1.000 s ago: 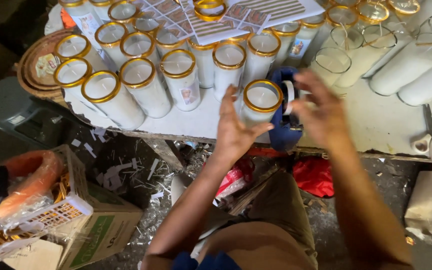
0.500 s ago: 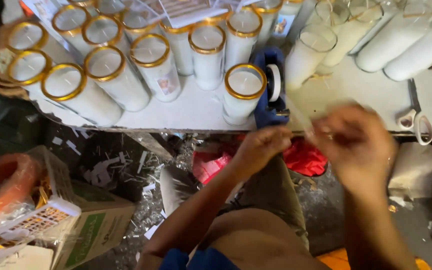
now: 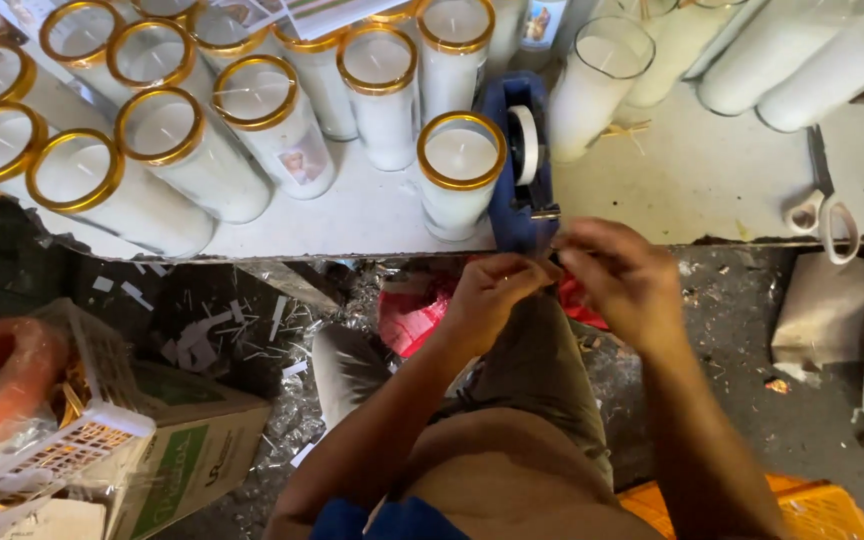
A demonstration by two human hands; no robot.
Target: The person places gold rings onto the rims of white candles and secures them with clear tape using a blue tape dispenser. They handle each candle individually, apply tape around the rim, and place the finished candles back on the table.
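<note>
Off to the left of both hands stood a crowd of gold-rimmed glass candles [image 3: 187, 150]. One gold-rimmed candle [image 3: 460, 172] stood apart, just above the left hand [image 3: 487, 295], upright at the table [image 3: 692, 180] edge. Touching its right side sat the blue tape dispenser [image 3: 522, 160], its long axis running away from the hands. The left hand was nearer, fingers pinched. The right hand [image 3: 622, 275] was pinched too, but I could not tell on what. Scissors [image 3: 824, 205] lay far right.

left hand [image 3: 487, 295] fingers pinched | right hand [image 3: 620, 275] curled, blurred | hands nearly touching, forearms converging
</note>
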